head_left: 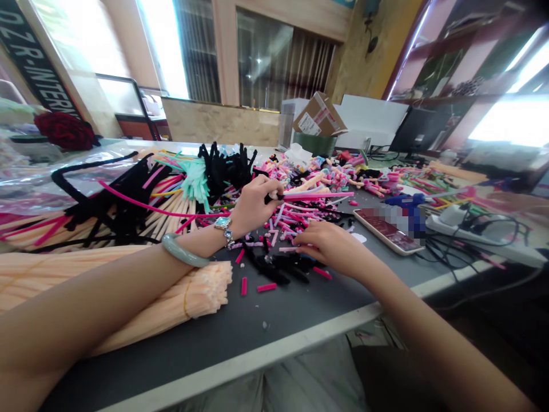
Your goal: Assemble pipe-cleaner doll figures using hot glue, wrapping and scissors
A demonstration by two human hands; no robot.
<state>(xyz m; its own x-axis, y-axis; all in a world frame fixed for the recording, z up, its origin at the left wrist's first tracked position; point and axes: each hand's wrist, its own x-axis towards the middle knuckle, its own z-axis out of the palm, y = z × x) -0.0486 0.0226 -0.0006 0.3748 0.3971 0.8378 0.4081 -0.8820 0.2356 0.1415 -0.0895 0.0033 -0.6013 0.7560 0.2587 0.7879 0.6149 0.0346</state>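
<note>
My left hand (256, 207) is closed in a pinch above the pile, gripping a few fuzzy pipe cleaners (319, 195), pink and peach, that stick out to the right. Something black shows at its fingertips. Lower and to the right, my right hand (328, 245) reaches down to the tabletop, thumb and fingers closing on a short lilac pipe cleaner piece (286, 249). Around both hands lie many short cut pieces in pink, lilac and white. Black fuzzy pieces (274, 268) rest just below them, and a loose pink piece (266, 287) lies nearer the table edge.
Peach pipe cleaner bundles (206, 292) lie under my left forearm. Black stems (227, 166) and mint ones (195, 180) are heaped behind. At right are a phone (381, 229), a blue glue gun (405, 200) and a power strip (484, 232) with cables. A cardboard box (319, 117) stands at the back.
</note>
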